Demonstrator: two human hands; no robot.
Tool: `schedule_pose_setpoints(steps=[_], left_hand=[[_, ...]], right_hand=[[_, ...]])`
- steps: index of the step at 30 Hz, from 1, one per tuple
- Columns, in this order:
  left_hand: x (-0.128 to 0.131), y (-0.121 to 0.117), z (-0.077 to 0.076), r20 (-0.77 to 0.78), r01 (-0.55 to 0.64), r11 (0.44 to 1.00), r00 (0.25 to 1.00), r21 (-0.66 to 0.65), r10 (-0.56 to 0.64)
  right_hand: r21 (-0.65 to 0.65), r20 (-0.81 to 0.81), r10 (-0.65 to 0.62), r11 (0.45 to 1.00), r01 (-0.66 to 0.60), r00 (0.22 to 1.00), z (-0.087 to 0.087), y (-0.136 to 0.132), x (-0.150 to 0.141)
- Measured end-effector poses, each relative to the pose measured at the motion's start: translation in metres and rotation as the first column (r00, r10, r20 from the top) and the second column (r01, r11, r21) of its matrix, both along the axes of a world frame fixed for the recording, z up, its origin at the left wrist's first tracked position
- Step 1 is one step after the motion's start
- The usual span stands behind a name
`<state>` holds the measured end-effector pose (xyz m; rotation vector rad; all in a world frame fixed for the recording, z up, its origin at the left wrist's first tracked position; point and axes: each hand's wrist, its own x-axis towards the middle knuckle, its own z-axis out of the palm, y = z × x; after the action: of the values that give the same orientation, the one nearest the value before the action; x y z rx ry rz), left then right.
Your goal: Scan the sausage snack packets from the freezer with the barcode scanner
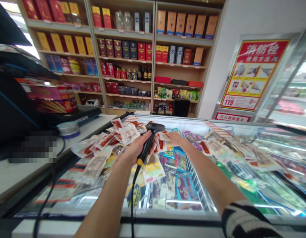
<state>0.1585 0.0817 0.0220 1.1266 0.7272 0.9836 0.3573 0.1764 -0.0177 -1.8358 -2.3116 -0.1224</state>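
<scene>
My left hand [136,147] is wrapped round the grip of a black barcode scanner [149,142], head up, its cord trailing down toward me. Beside the scanner's head, my right hand [175,138] pinches the edge of a small clear packet with red-brown food [163,136]; its fingertips are partly hidden. More red-brown packets [107,141] lie heaped to the left, on the glass lid of a chest freezer [172,205]. A white-and-clear packet [129,133] rests just behind my left hand, and a yellow-and-white packet [154,168] lies below the scanner.
Another row of food packets [224,148] is spread on the glass at the right. On the left counter [9,180] stand dark checkout equipment [14,99], a roll of tape [68,129] and a snack box [54,99]. Shelves [125,33] of boxed goods stand behind.
</scene>
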Motion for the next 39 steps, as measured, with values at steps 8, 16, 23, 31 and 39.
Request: schedule_pose_setpoints(steps=[8, 16, 23, 31, 39], left_hand=[[0.003, 0.002, -0.007, -0.041, 0.073, 0.994, 0.997, 0.081, -0.07], [0.009, -0.001, -0.008, -0.074, 0.092, 0.992, 0.994, 0.083, -0.086], [0.012, -0.003, -0.009, -0.087, 0.112, 0.991, 0.991, 0.07, -0.105], [0.014, -0.008, -0.006, -0.08, 0.201, 0.978, 0.977, 0.049, -0.197], [0.018, -0.012, -0.006, -0.075, 0.2, 0.979, 0.977, 0.029, -0.197]], right_hand=[[-0.019, 0.097, -0.172, 0.984, 0.175, 0.98, -0.015, -0.053, 0.043], [-0.013, -0.12, -0.098, 0.995, 0.097, 0.988, -0.027, -0.047, 0.03], [0.095, -0.119, -0.169, 0.979, 0.18, 0.978, -0.038, -0.05, 0.031], [0.506, -0.213, -0.307, 0.777, 0.374, 0.927, -0.04, -0.063, 0.06], [0.582, -0.221, -0.287, 0.729, 0.362, 0.932, -0.041, -0.059, 0.066]])
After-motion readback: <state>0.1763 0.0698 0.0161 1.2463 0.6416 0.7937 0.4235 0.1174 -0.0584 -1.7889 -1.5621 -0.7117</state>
